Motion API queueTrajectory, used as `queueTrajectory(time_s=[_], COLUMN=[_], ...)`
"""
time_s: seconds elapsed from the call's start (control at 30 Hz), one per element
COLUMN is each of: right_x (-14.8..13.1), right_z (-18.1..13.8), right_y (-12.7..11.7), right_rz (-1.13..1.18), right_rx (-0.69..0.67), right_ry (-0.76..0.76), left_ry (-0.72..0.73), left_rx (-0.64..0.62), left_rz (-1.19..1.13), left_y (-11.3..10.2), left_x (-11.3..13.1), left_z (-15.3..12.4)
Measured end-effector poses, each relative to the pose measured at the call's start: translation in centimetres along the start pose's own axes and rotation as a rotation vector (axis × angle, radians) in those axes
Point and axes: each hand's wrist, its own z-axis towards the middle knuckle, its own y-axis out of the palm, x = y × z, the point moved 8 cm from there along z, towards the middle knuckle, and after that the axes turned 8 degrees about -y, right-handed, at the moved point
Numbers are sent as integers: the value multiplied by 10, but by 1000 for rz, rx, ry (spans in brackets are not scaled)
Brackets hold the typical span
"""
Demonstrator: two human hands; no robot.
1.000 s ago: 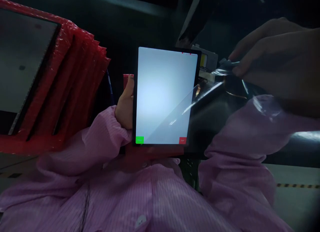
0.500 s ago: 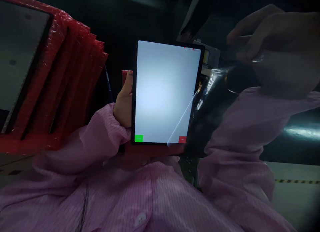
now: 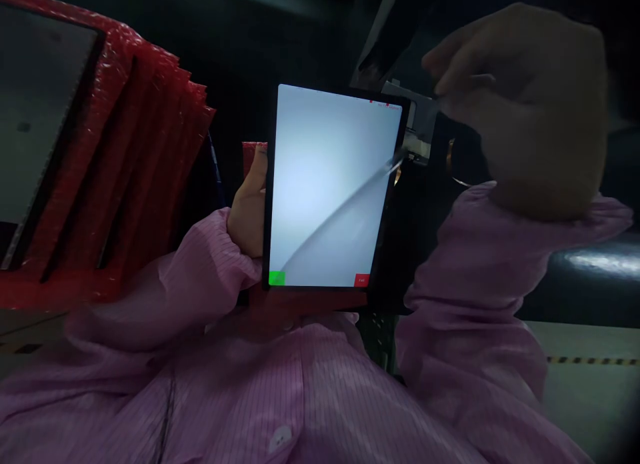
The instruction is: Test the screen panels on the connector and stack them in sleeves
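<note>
A flat display panel [image 3: 320, 164] with a black border glows white, with a green box at its lower left and a red one at its lower right. My left hand [image 3: 249, 214] grips its left edge, thumb showing at the side and fingers hidden behind. A clear film [image 3: 345, 241] covers the lower right of the screen, its curved edge running diagonally from the green box to the right border. Up and to the right, my right hand [image 3: 525, 104] is closed, fingertips pinched at the film; the stretch between is faint and blurred.
At left stand several red bubble-wrap bags [image 3: 145, 131], with a grey panel [image 3: 40, 117] on the front one. A small grey fixture [image 3: 423, 121] sits just beyond the screen's right edge. Red wrap [image 3: 310, 301] lies under the display. The dark bench shows a bright reflection [image 3: 600, 261] at right.
My right hand has moved left and slightly up. The film's edge has swept left across the screen, from the bottom middle to the green box. My left hand and the display have barely moved.
</note>
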Motion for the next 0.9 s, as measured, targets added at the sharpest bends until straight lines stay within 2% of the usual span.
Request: queueTrajectory(time_s=[0.1,0.17,0.23,0.3,0.37,0.43,0.5,0.6,0.77,0.83,0.9], right_x=[-10,-20,-33,-44,-50,-52,-52,-54,-65,-66,-61], right_z=[0,-1,-3,-9,-20,-33,-40,-45,-44,-40,-33], right_y=[0,-2,5,29,62,91,110,124,125,113,89], right_rz=[-221,-408,-552,-574,-539,-521,-560,-665,-698,-652,-630], right_rx=[-2,41,26,-106,-300,-436,-488,-520,-548,-509,-387], right_ry=[-14,-32,-77,-154,-227,-279,-294,-296,-328,-324,-261], left_ry=[-82,-59,-3,49,81,111,142,154,153,163,173], left_rx=[-32,-82,-98,-73,-56,-57,-49,14,78,77,82], left_rz=[-31,-51,-41,7,72,153,230,310,383,386,377], left_y=[9,14,13,8,4,4,4,0,-7,-7,-6], left_x=[-6,-3,1,3,4,5,8,11,13,13,13], left_z=[-2,-3,-2,0,0,0,-1,0,6,7,7])
